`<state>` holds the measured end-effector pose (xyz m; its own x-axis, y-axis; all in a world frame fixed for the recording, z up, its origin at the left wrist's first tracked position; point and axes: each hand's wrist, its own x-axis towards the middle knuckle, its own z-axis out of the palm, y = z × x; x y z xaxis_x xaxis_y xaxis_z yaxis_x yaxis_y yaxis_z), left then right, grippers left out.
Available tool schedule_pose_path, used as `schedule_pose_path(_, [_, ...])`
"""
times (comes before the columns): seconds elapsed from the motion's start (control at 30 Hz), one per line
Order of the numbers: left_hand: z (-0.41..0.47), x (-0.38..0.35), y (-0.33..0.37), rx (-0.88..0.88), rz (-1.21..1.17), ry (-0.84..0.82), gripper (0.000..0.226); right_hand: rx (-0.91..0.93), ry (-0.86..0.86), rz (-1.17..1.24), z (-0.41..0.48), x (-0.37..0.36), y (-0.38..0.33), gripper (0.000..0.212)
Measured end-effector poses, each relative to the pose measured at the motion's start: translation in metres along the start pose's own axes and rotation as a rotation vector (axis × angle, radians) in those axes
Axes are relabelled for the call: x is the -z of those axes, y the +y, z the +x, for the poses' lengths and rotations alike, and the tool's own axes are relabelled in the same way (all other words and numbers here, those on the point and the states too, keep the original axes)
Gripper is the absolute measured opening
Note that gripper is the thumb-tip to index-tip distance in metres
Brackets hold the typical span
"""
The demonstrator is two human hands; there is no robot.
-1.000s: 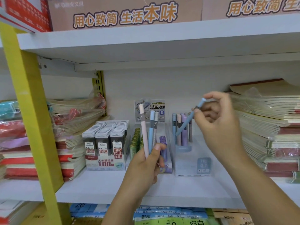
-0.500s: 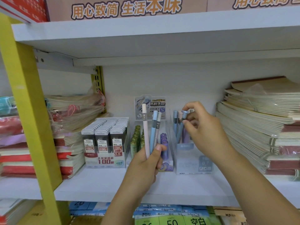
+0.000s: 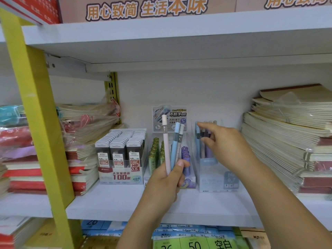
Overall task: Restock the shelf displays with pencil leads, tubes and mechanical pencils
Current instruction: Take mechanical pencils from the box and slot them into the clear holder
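Three slim pastel pencils [image 3: 174,150], upright.

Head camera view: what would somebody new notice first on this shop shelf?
Probably the left hand in the middle, gripping three mechanical pencils upright: pink, blue and pale grey. Just right of it, the right hand reaches to more pencils standing in a clear display box. A bright yellow post runs up the left side, and notebooks are stacked high on the right.
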<state>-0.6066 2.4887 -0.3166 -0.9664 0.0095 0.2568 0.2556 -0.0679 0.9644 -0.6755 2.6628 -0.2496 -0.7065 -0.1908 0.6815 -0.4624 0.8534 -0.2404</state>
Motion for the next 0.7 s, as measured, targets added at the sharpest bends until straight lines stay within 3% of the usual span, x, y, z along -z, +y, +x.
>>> schedule_pose_path(0.13, [-0.001,0.003,0.000,0.002,-0.007,-0.038,0.027,-0.003,0.063,0.112,-0.001,0.003,-0.005,0.041])
schedule_pose_path(0.23, [-0.004,0.004,0.004,-0.004,-0.006,-0.097,0.026,0.001,0.153,0.419,-0.006,0.016,-0.016,0.025])
schedule_pose_path(0.37, [-0.007,0.000,0.011,-0.004,-0.016,-0.159,0.023,-0.046,-0.096,0.882,-0.017,0.031,-0.036,0.023])
schedule_pose_path(0.47, [-0.010,-0.006,0.014,-0.003,-0.039,-0.206,0.023,-0.102,-0.121,1.044,-0.023,0.033,-0.041,0.024])
schedule_pose_path(0.6, [-0.011,-0.010,0.016,-0.019,-0.057,-0.178,0.023,-0.158,0.012,1.100,-0.022,0.038,-0.038,0.020])
schedule_pose_path(0.7, [-0.009,-0.007,0.014,0.011,-0.037,-0.097,0.023,-0.158,0.262,1.132,-0.016,0.052,-0.025,0.019])
